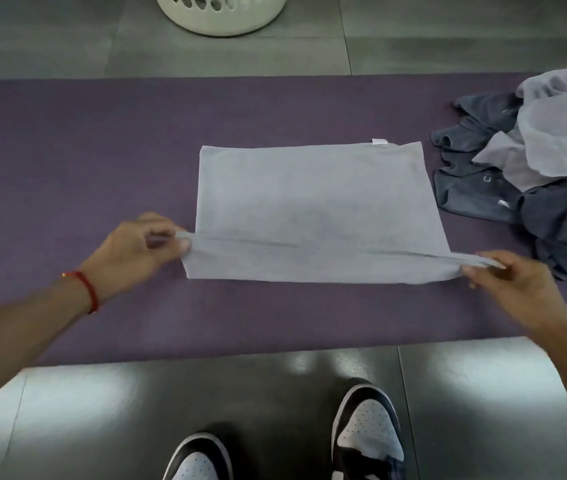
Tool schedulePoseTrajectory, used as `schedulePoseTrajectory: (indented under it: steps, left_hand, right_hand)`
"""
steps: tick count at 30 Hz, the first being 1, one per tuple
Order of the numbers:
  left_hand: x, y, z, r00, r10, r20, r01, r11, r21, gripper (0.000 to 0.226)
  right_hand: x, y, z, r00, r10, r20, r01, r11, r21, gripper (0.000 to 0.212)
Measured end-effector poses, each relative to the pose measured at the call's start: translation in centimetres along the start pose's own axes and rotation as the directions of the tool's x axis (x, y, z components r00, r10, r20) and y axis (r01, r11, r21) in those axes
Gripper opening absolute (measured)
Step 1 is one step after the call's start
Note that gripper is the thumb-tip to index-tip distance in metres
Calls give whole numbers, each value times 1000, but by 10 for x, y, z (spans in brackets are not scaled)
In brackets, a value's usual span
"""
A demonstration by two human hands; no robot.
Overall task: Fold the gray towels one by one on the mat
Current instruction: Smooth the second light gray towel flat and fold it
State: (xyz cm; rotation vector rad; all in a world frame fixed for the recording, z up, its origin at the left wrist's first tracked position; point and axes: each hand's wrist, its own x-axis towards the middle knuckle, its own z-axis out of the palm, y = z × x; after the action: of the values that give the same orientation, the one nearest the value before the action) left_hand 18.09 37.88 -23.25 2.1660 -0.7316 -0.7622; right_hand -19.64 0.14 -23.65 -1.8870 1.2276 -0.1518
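Observation:
A light gray towel lies spread on the purple mat, a small white tag at its far edge. Its near edge is lifted off the mat and folded over a little. My left hand pinches the towel's near left corner. My right hand pinches the near right corner. The edge is stretched taut between both hands. A pile of unfolded light and dark gray towels sits on the mat's right end, just beyond my right hand.
A white perforated laundry basket stands on the gray tiled floor beyond the mat. My two black-and-white shoes stand on the glossy floor in front of the mat's near edge. Bare mat stretches to the left of the towel.

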Motion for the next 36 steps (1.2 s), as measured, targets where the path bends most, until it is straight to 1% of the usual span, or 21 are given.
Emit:
schedulePoseTrajectory:
  steps: [2, 3, 4, 5, 7, 8, 10, 12, 14, 16, 18, 22, 24, 26, 27, 28, 30, 31, 33, 35, 36]
  left_hand:
    - [42, 3, -2, 996, -84, -23, 80, 986, -146, 12]
    - [61, 6, -1, 991, -126, -33, 116, 969, -218, 12]
    - [79, 10, 1, 986, -165, -34, 148, 944, -293, 14]
    - [96, 14, 4, 979, -201, -38, 174, 916, -362, 17]
    - [129, 17, 8, 961, -260, -94, 200, 888, -413, 20]
    - [144, 15, 10, 949, -282, -143, 210, 900, -381, 20]
    - [172, 8, 13, 920, -292, -263, 229, 942, -243, 15]
    - [195, 5, 16, 893, -280, -353, 240, 959, -153, 9]
    - [212, 5, 20, 884, -256, -392, 243, 966, -83, 11]
    - [225, -1, 22, 872, -260, -414, 279, 960, -15, 18]
    - [234, -9, 25, 855, -297, -425, 322, 947, -14, 23]
    - [242, -8, 28, 815, -339, -471, 350, 934, -67, 8]
    - [237, -3, 33, 813, -294, -503, 356, 934, 28, 17]
    - [224, 1, 42, 808, -113, -579, 340, 891, 300, 34]
    - [216, 5, 50, 822, 32, -568, 293, 832, 472, 40]
    - [206, 8, 61, 851, 178, -493, 209, 747, 631, 44]
    - [187, 21, 94, 899, 371, -232, -35, 591, 806, 51]
    - [178, 28, 115, 901, 417, -121, -142, 545, 826, 56]
    - [168, 38, 155, 899, 436, 47, -293, 517, 804, 62]
    - [162, 41, 178, 904, 392, 169, -361, 489, 794, 62]
    - [163, 42, 180, 911, 357, 208, -370, 483, 793, 62]
  right_hand:
    - [34, -27, 2, 995, -94, -39, 92, 995, -40, 23]
    - [53, -37, 6, 987, -144, -75, 142, 989, -34, 9]
    - [75, -46, 8, 979, -178, -94, 174, 983, -53, 19]
    - [98, -51, 10, 982, -161, -97, 158, 987, -36, 25]
    - [137, -61, 17, 992, -104, -74, 106, 994, 23, 20]
    - [153, -66, 22, 993, -96, -62, 98, 995, 26, 23]
    - [186, -73, 31, 990, -108, -90, 103, 993, -56, 25]
    - [213, -77, 39, 982, -106, -155, 92, 991, -99, 37]
    - [232, -78, 48, 972, -75, -223, 52, 993, -110, 45]
    - [244, -75, 59, 969, -53, -241, 20, 990, -140, 53]
    - [252, -68, 69, 969, -27, -245, -17, 985, -174, 55]
    - [259, -70, 78, 953, 77, -294, -139, 970, -197, 55]
    - [258, -75, 80, 950, 73, -302, -148, 961, -233, 66]
    - [248, -77, 82, 956, 43, -290, -139, 938, -317, 74]
    - [242, -77, 83, 959, 39, -281, -150, 911, -385, 78]
    - [234, -77, 82, 962, 41, -271, -169, 867, -470, 82]
    - [220, -82, 80, 973, 79, -219, -193, 797, -572, 82]
    - [221, -84, 79, 976, 123, -179, -203, 809, -552, 78]
    - [223, -93, 73, 970, 236, -62, -239, 868, -436, 74]
    - [225, -100, 65, 948, 316, 47, -289, 912, -291, 75]
    - [223, -102, 60, 932, 347, 101, -318, 921, -224, 65]
